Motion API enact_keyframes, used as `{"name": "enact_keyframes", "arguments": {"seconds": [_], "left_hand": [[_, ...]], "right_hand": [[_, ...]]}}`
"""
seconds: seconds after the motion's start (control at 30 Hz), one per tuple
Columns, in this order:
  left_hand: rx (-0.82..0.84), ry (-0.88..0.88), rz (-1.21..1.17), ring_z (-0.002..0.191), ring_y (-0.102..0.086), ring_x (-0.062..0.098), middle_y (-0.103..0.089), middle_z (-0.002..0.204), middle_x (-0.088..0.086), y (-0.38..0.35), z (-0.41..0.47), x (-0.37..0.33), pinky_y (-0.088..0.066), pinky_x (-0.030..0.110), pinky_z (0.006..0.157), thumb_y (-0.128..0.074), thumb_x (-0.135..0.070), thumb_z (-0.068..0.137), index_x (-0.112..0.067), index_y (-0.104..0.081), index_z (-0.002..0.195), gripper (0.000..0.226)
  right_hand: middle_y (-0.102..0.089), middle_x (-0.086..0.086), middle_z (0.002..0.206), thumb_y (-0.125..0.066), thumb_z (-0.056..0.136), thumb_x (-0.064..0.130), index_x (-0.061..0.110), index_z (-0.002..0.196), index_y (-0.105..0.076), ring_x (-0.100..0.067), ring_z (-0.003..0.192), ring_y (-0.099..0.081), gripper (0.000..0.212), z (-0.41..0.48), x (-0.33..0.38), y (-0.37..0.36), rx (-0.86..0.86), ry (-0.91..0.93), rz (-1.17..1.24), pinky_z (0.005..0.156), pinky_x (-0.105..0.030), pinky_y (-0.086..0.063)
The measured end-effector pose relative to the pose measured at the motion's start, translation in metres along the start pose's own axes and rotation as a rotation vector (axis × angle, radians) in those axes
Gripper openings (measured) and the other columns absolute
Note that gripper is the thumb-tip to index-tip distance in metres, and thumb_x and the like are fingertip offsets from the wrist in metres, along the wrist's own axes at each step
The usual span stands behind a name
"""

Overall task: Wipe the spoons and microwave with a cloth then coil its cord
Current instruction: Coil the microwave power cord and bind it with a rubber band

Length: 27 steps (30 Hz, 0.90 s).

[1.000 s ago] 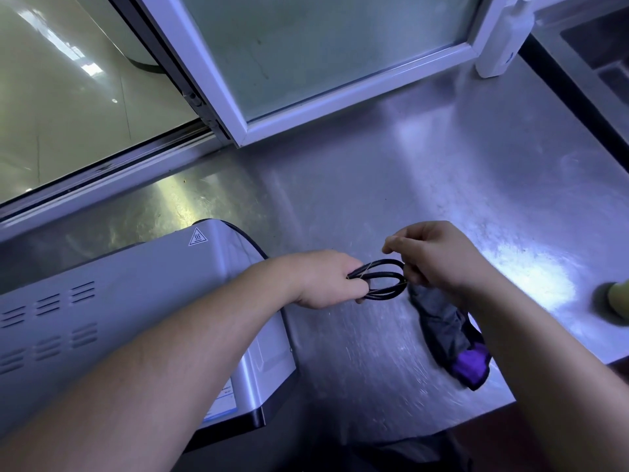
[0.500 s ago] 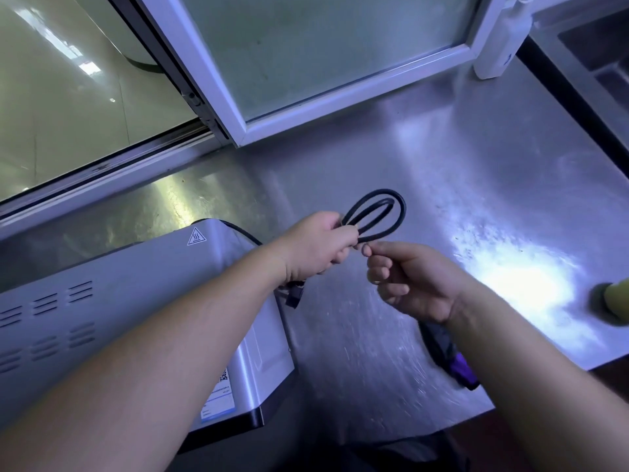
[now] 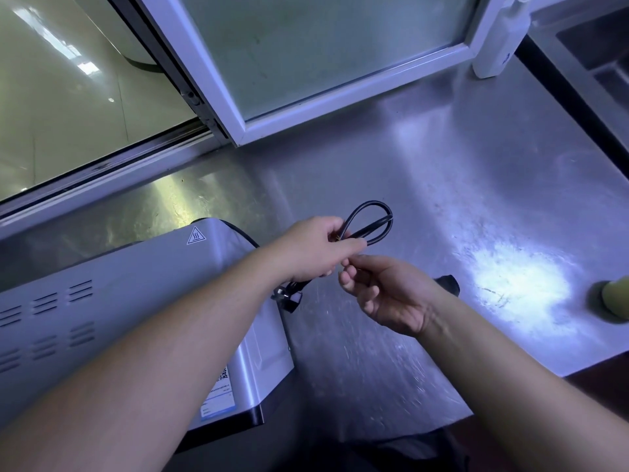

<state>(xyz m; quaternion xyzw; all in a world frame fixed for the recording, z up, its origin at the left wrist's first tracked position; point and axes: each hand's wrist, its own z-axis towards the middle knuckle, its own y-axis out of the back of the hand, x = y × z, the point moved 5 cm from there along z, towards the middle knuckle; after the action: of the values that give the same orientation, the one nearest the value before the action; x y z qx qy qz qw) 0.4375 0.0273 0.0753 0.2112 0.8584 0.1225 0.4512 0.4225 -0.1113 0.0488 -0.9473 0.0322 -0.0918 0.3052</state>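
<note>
Table: the scratched stainless-steel table point(image 3: 459, 206) carries everything; it offers room to lay the finished bundle flat.
Microwave: the silver box-shaped microwave point(image 3: 136, 301) with vent slots sits at the near left edge. Its lead runs off the far corner, so I judge slack should be drawn from there gently, without dragging the body.
Window: a white-framed glass pane point(image 3: 357, 93) stands behind the table, well apart from the work.
Left grip: the left grip point(image 3: 316, 250) is clenched round the gathered strands, held above the table beside the microwave's corner. It should act as the fixed anchor and pinch each new turn as it arrives.
Right grip: the right grip point(image 3: 384, 298) sits palm-up just below the left, released, fingers loosely curled, with no strand seen in it. Its job, I think, is to fetch the next length and lay it in at matching loop size.
Cloth: a dark crumpled cloth point(image 3: 448, 283) lies on the table, mostly hidden behind the right wrist; wiping looks done with.
Cord: the thin black rubber cord point(image 3: 371, 203) shows two or so loops poking out beyond the left fingers. Keep turns even and untwisted so they nest.
Plug: the black plug point(image 3: 289, 298) dangles under the left grip; a tail left free could be wrapped round the bundle last.
</note>
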Motion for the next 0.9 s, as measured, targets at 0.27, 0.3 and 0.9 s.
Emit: {"name": "enact_keyframes", "arguments": {"seconds": [0.27,0.3,0.9], "left_hand": [[-0.031,0.049,0.114,0.055,-0.06,0.015,-0.063,0.062,-0.002,0.005,0.001,0.012,-0.059,0.042,0.075,-0.064,-0.06,0.089,-0.016,-0.065,0.096,0.045],[-0.032,0.061,0.12,0.056,-0.06,0.015,-0.064,0.063,-0.001,0.006,0.001,0.013,-0.057,0.04,0.073,-0.064,-0.064,0.086,-0.015,-0.064,0.098,0.051],[0.059,0.077,0.35,0.073,-0.065,0.018,-0.069,0.082,-0.006,-0.004,0.002,0.026,-0.053,0.035,0.069,-0.072,-0.06,0.081,-0.025,-0.068,0.096,0.038]], "right_hand": [[-0.072,-0.002,0.086,-0.062,0.098,0.015,0.008,0.093,-0.07,-0.015,0.076,-0.066,0.011,0.001,0.004,0.015,-0.113,0.051,-0.151,0.045,-0.018,-0.05],[-0.072,-0.003,0.088,-0.062,0.097,0.014,0.008,0.094,-0.07,-0.016,0.075,-0.066,0.01,0.0,0.006,0.018,-0.115,0.069,-0.161,0.047,-0.019,-0.05],[-0.065,-0.012,0.087,-0.058,0.104,0.015,0.003,0.082,-0.062,-0.025,0.075,-0.068,0.026,0.004,0.037,0.019,-0.151,0.528,-0.243,0.082,-0.035,-0.063]]}}
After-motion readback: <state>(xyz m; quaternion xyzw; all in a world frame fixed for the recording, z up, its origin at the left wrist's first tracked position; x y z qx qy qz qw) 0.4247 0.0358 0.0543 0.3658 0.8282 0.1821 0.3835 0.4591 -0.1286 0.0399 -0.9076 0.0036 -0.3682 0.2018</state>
